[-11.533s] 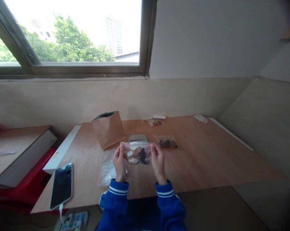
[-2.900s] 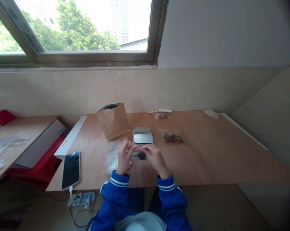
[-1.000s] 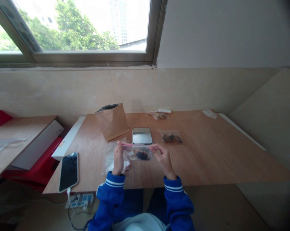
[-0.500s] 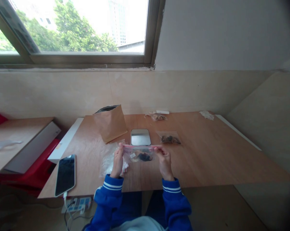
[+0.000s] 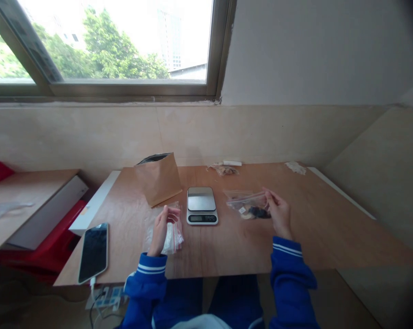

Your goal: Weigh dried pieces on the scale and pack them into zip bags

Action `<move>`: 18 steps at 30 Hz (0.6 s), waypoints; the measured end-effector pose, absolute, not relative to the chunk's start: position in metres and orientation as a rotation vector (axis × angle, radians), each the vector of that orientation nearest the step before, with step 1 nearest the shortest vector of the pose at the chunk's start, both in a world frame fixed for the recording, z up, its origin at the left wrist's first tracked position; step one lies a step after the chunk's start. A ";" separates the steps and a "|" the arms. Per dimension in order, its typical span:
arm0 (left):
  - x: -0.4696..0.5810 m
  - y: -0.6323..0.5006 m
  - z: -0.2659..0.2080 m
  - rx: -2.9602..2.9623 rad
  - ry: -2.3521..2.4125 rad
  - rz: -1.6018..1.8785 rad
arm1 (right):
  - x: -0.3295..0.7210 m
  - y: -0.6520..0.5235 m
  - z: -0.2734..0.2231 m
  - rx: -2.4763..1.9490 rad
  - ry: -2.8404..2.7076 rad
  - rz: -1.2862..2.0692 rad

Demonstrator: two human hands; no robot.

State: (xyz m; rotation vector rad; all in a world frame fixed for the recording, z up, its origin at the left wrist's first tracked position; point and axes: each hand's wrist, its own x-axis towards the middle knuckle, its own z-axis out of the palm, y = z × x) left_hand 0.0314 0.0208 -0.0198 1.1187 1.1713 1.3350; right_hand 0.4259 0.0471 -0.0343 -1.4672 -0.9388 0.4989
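Observation:
My right hand [image 5: 279, 212] pinches one corner of a clear zip bag [image 5: 240, 202] with dark and tan dried pieces in its lower part and a small white label. The bag hangs over the right part of the table, in front of another clear bag [image 5: 230, 193] that it mostly hides. My left hand [image 5: 162, 227] has let its fingers curl loosely apart, with nothing held, above a pile of empty zip bags [image 5: 170, 242] with red seal strips. Between my hands stands a small digital kitchen scale [image 5: 201, 199] with a bare metal plate.
A brown paper pouch [image 5: 160, 180] stands open behind the left hand. At the back lie a bag of tan pieces [image 5: 226, 170], a white roll [image 5: 232, 163] and a crumpled white cloth [image 5: 295, 167]. A phone [image 5: 94, 252] on a charging cable lies at the left edge.
The filled zip bag has moved right, away from the scale, in my right hand alone. My left hand has released it and moved slightly left. The scale's display is uncovered.

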 end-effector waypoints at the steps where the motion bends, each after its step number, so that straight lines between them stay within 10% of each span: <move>1: 0.031 0.021 -0.020 1.115 1.175 1.341 | 0.436 0.056 -0.041 -1.531 -0.962 0.473; 8: 0.028 0.021 -0.021 1.140 1.203 1.315 | 0.409 0.062 -0.107 -2.052 -1.011 -0.146; 18: 0.013 0.028 -0.014 1.231 1.272 1.354 | 0.372 0.063 -0.124 -2.213 -1.138 -0.130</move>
